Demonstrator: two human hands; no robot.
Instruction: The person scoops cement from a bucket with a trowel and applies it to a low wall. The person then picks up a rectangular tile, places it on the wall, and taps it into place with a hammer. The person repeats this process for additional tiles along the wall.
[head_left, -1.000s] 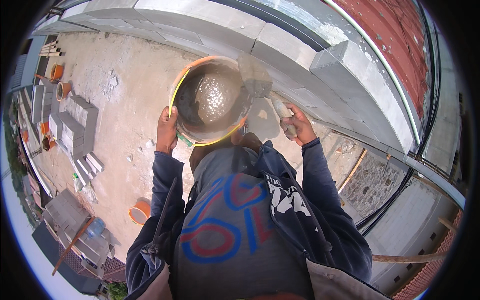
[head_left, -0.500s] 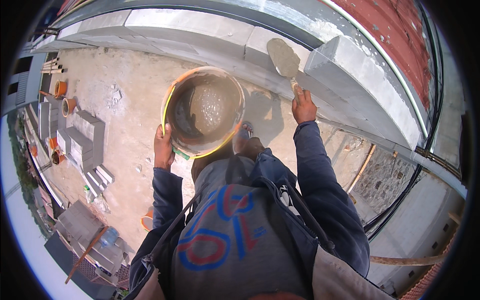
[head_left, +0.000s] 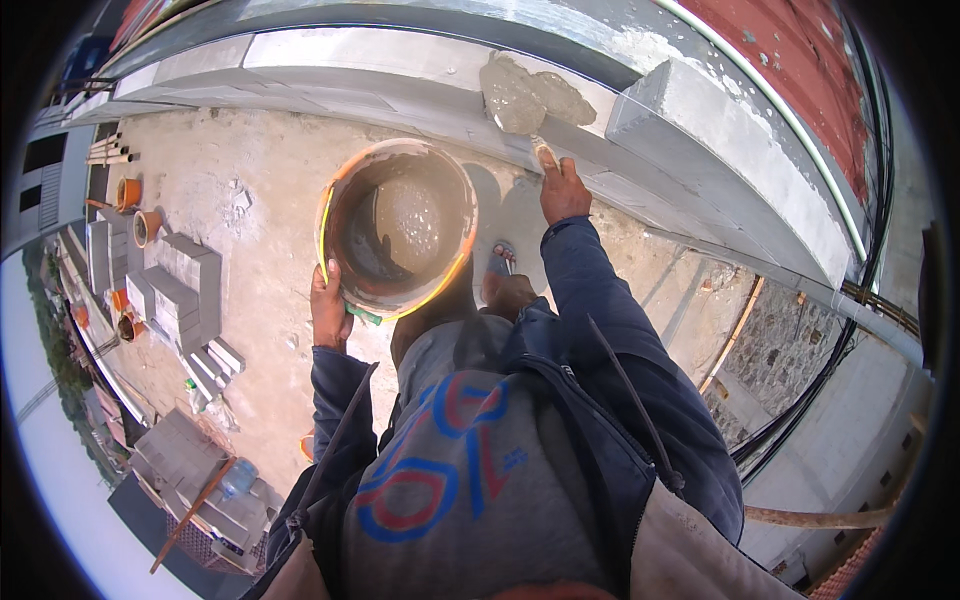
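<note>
Down at the wall top, the right hand [head_left: 566, 188] is closed around the handle of a trowel [head_left: 513, 95], whose mortar-coated blade lies over the pale blocks. The left hand [head_left: 330, 305] holds the left edge of an orange bucket [head_left: 455, 190], fingers at its yellow handle, a green grip [head_left: 362, 314] just beside them. Wet grey mortar [head_left: 410, 228] sits inside the bucket, in front of the person's legs. Just right of the blade, a mortar patch [head_left: 568, 97] lies on the block wall [head_left: 360, 55]; beyond it, a block [head_left: 720, 165] rises above that course. Below the right hand shows a sandalled foot [head_left: 503, 258]. Farther left, stacked blocks [head_left: 180, 295] stand near smaller orange buckets [head_left: 147, 228].
</note>
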